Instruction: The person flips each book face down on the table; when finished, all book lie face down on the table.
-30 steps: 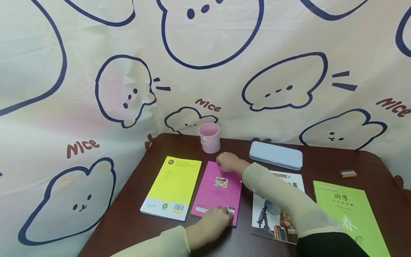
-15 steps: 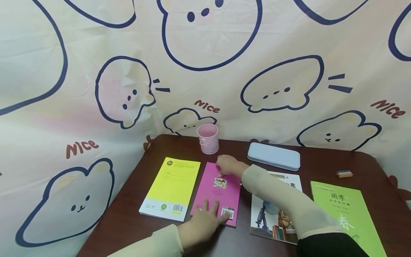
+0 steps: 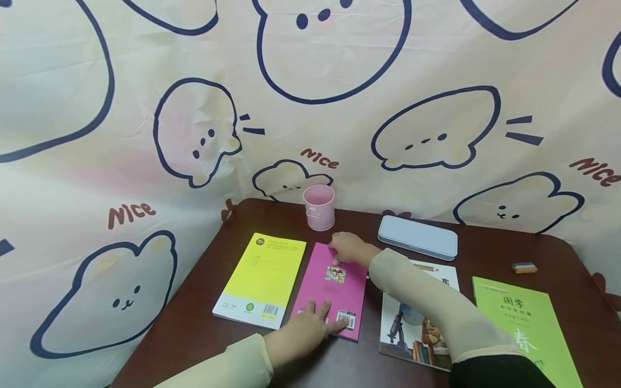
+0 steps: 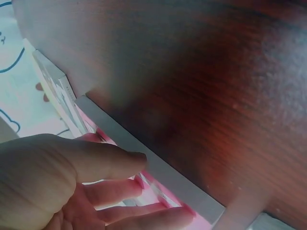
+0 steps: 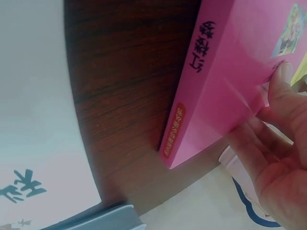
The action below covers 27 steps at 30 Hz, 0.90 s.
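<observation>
A pink book [image 3: 330, 288] lies on the dark table with its back cover up, a small picture and a barcode showing. My left hand [image 3: 303, 331] rests on its near end, fingers spread and fairly straight, the thumb by the barcode. In the left wrist view the left fingers [image 4: 115, 191] lie over the cover close to the near edge. My right hand [image 3: 350, 248] grips the far edge, thumb on the cover. The right wrist view shows the spine with black characters, and the right fingers [image 5: 254, 143] at the far edge.
To the left lies a yellow book [image 3: 264, 277]. On the right are a white illustrated book [image 3: 400, 334], partly under my right forearm, and a green book [image 3: 519, 312]. Behind stand a pink bucket [image 3: 320, 210], a light blue case [image 3: 417, 237] and a small eraser [image 3: 525, 268].
My left hand has gone from bunched fingers at the book's near right corner to spread fingers on its near end. The right hand stays at the far edge, its thumb now showing on the cover.
</observation>
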### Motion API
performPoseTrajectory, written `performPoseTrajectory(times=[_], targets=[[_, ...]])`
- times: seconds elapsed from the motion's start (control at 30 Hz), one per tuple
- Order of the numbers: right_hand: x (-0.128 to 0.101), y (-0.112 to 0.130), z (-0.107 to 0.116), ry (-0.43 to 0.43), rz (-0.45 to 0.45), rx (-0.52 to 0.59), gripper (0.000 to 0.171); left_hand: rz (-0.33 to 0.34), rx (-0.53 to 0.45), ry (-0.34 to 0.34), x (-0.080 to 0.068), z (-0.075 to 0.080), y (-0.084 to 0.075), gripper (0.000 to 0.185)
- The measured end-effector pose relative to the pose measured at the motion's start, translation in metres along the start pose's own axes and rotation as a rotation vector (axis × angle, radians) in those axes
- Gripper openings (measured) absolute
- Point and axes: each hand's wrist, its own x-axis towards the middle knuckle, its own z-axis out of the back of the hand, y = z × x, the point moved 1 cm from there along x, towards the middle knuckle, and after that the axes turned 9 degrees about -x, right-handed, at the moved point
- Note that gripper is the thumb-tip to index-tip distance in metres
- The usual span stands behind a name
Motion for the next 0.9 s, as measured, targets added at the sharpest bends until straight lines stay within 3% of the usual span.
performPoseTrajectory(times=[0.27, 0.4, 0.53, 0.67, 0.73, 0.9], targets=[[-0.003, -0.001, -0.002, 0.007, -0.013, 0.046, 0.041, 0.021, 0.015, 0.04, 0.002, 0.004, -0.004, 0.063], [-0.006, 0.0, -0.003, 0.012, -0.019, 0.006, 0.047, 0.025, -0.021, 0.055, 0.002, 0.006, -0.002, 0.065], [-0.02, 0.0, -0.002, 0.006, -0.013, -0.069, 0.054, 0.051, -0.061, 0.087, 0.004, 0.007, -0.003, 0.07], [-0.042, -0.008, 0.002, 0.003, -0.038, -0.063, 0.051, 0.09, -0.095, 0.121, 0.009, 0.008, -0.008, 0.074], [-0.052, -0.013, 0.003, -0.013, -0.043, -0.05, 0.045, 0.067, -0.108, 0.089, 0.011, 0.01, -0.012, 0.071], [-0.074, -0.031, 0.01, -0.091, -0.053, -0.074, 0.02, -0.087, -0.123, -0.093, 0.023, 0.02, -0.021, 0.063]])
